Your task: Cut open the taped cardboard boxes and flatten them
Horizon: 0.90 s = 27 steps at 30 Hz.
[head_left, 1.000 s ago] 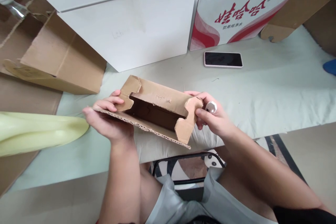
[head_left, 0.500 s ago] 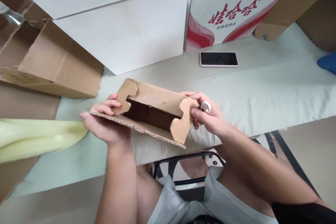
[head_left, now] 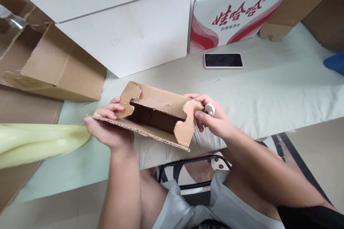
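Observation:
Held between both hands is a small brown cardboard box (head_left: pixel 161 94), its open end turned toward me and its dark inside showing. Notched side flaps stand at its left and right, and a long flap with a ragged edge runs along the lower side. My left hand (head_left: pixel 110 125) grips the left end, fingers on the side flap and thumb by the lower flap's corner. My right hand (head_left: pixel 212 114) pinches the right side flap between thumb and fingers. A white ring-like piece (head_left: pixel 209 109) sits on a right-hand finger.
A phone (head_left: pixel 223 61) lies on the pale green cloth (head_left: pixel 268 89) behind the box. White cartons (head_left: pixel 129 35) and a red-and-white carton (head_left: pixel 236 21) line the back. At left are a larger cardboard box (head_left: pixel 64 64) and a pale yellow object (head_left: pixel 40 143); a blue object (head_left: pixel 334 64) is at right.
The view has shifted very slightly. Both hands keep the same grip on the cardboard box, which has hardly moved.

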{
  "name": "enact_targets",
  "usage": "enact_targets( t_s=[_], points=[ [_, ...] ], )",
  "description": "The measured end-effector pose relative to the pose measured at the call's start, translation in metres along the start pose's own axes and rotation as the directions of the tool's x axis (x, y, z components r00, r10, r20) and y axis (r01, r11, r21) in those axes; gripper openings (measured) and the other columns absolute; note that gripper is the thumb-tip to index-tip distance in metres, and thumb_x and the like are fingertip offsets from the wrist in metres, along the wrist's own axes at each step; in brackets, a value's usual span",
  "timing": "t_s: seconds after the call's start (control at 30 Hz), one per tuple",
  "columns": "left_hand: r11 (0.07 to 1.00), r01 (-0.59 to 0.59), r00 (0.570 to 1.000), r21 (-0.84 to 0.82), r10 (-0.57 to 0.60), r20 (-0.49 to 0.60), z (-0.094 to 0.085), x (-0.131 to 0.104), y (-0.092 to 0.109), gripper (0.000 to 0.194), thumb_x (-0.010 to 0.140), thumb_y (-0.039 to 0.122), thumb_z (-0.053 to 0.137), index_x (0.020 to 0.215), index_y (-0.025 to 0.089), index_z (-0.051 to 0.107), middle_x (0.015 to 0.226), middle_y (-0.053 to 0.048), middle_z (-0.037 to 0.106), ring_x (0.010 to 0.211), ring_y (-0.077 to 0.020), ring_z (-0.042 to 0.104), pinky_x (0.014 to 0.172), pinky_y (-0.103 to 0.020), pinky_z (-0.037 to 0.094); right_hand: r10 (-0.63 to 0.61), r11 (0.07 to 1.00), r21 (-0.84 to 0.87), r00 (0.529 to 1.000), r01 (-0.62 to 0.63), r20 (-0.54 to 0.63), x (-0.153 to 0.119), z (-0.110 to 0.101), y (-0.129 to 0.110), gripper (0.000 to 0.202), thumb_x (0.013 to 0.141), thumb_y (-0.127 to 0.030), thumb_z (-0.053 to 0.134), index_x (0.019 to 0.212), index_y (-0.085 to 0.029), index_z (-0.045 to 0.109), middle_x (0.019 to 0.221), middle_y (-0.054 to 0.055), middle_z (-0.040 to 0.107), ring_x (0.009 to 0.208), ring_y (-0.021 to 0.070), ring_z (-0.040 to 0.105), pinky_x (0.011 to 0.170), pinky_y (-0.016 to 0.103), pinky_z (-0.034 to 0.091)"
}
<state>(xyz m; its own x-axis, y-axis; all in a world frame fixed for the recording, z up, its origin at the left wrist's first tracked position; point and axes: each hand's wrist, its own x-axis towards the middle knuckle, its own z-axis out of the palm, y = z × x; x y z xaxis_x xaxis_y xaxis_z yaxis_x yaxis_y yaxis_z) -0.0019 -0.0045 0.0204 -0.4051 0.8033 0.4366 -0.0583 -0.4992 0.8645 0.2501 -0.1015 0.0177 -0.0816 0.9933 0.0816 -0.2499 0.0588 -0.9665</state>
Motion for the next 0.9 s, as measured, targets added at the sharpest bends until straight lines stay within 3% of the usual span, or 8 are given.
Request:
enact_targets(
  t_s=[0.13, 0.3, 0.5, 0.73, 0.9],
  points=[
    [1.000, 0.009, 1.000, -0.011, -0.009, 0.006, -0.001, 0.001, -0.003, 0.062, 0.091, 0.070, 0.052, 0.050, 0.024, 0.042, 0.056, -0.002, 0.057, 0.080, -0.0245, 0.072, 0.111, -0.053, 0.049, 0.030, 0.998, -0.059, 0.999, -0.031, -0.018, 0.000, 0.001, 0.000, 0.035, 0.091, -0.048, 0.074, 0.105, -0.022, 0.054, 0.141, 0.013, 0.060, 0.060, 0.0044, 0.057, 0.037, 0.017, 0.043],
    [1.000, 0.007, 1.000, -0.015, -0.007, -0.023, 0.000, 0.000, -0.003, 0.061, 0.088, 0.070, 0.053, 0.049, 0.025, 0.043, 0.054, -0.002, 0.056, 0.081, -0.0249, 0.072, 0.109, -0.053, 0.051, 0.137, 0.985, -0.089, 0.986, -0.145, -0.092, 0.000, 0.001, -0.004, 0.058, 0.083, -0.048, 0.081, 0.125, -0.027, 0.047, 0.130, 0.010, 0.063, 0.058, 0.0050, 0.054, 0.036, 0.018, 0.043],
    [0.999, 0.019, 0.999, -0.026, -0.020, -0.025, 0.004, 0.000, -0.001, 0.058, 0.087, 0.066, 0.057, 0.050, 0.024, 0.042, 0.055, -0.002, 0.054, 0.084, -0.0262, 0.073, 0.104, -0.052, 0.053, 0.169, 0.980, -0.096, 0.983, -0.175, -0.071, 0.003, 0.002, -0.008, 0.052, 0.081, -0.051, 0.080, 0.116, -0.024, 0.052, 0.095, 0.002, 0.063, 0.056, 0.0079, 0.053, 0.038, 0.020, 0.041],
    [0.999, -0.028, 1.000, -0.030, 0.028, -0.008, 0.005, 0.000, -0.003, 0.056, 0.088, 0.066, 0.062, 0.054, 0.024, 0.049, 0.055, 0.001, 0.051, 0.068, -0.0191, 0.063, 0.104, -0.050, 0.054, 0.150, 0.969, -0.175, 0.977, -0.175, -0.150, 0.001, 0.007, -0.010, 0.045, 0.080, -0.044, 0.078, 0.113, -0.025, 0.056, 0.094, 0.001, 0.065, 0.056, 0.0091, 0.053, 0.041, 0.023, 0.045],
    [0.998, -0.056, 0.998, -0.018, 0.057, 0.034, 0.000, 0.001, -0.010, 0.041, 0.079, 0.061, 0.078, 0.073, 0.022, 0.067, 0.075, -0.002, 0.069, 0.084, -0.0210, 0.070, 0.101, -0.046, 0.056, 0.137, 0.955, -0.238, 0.974, -0.179, -0.182, 0.000, 0.009, -0.011, 0.042, 0.079, -0.041, 0.074, 0.114, -0.024, 0.057, 0.093, 0.002, 0.066, 0.058, 0.0106, 0.054, 0.043, 0.025, 0.049]
  ],
)
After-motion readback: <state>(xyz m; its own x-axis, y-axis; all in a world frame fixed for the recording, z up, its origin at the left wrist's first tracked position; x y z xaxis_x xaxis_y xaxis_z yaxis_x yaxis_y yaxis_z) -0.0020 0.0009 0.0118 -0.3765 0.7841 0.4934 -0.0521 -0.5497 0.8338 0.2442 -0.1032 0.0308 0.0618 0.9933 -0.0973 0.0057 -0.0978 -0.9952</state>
